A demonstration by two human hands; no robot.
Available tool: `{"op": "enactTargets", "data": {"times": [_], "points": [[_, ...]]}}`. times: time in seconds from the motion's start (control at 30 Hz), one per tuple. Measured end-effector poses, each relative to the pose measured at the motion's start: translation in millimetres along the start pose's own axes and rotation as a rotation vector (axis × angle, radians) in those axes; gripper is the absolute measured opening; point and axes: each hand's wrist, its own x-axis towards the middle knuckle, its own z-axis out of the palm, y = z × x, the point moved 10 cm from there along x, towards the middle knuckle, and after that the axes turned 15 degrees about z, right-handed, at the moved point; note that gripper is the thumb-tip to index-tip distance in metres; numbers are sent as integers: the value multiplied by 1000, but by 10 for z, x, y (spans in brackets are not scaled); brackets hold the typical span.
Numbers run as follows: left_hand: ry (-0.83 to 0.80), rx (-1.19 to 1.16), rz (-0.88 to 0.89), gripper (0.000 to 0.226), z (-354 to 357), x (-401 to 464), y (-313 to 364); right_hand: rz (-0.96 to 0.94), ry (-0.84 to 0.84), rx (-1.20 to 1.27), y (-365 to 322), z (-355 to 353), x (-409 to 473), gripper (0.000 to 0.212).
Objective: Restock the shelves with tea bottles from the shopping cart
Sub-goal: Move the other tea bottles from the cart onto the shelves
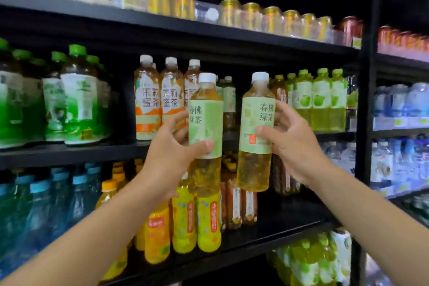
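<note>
I hold two tea bottles upright in front of the middle shelf (pixel 69 153). Both have white caps, pale green labels and amber tea. My left hand (pixel 169 158) grips the left tea bottle (pixel 205 118) around its label. My right hand (pixel 292 144) grips the right tea bottle (pixel 255 123) from its right side. Both bottles hover before a gap on the shelf where a few same-label bottles (pixel 228 100) stand further back. The shopping cart is out of view.
Orange-label tea bottles (pixel 148 100) stand left of the gap, green apple drinks (pixel 320 100) to its right, green-cap bottles (pixel 79 97) far left. Gold cans (pixel 183 2) line the top shelf. Yellow and orange drinks (pixel 206 220) fill the shelf below. Water bottles (pixel 399 102) fill the right-hand rack.
</note>
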Motion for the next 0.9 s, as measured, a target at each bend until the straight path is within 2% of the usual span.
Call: {"op": "enactTargets", "data": {"times": [0.1,0.27,0.6,0.73,0.9], "points": [[-42,2,83,65,153,336,66,-75,15,29,-208,-107,270,51],[-84,39,162,63,414,765,74,-142,40,29,-338,-274,733,56],[49,127,188,67,782,1288,-343,-222,-113,16,-254,-421,1696,56],[152,211,211,60,867,1388,-535,-271,-117,-28,-152,-489,2005,66],[207,310,210,60,934,1489,-694,-229,-226,-7,101,-423,2303,67]]}}
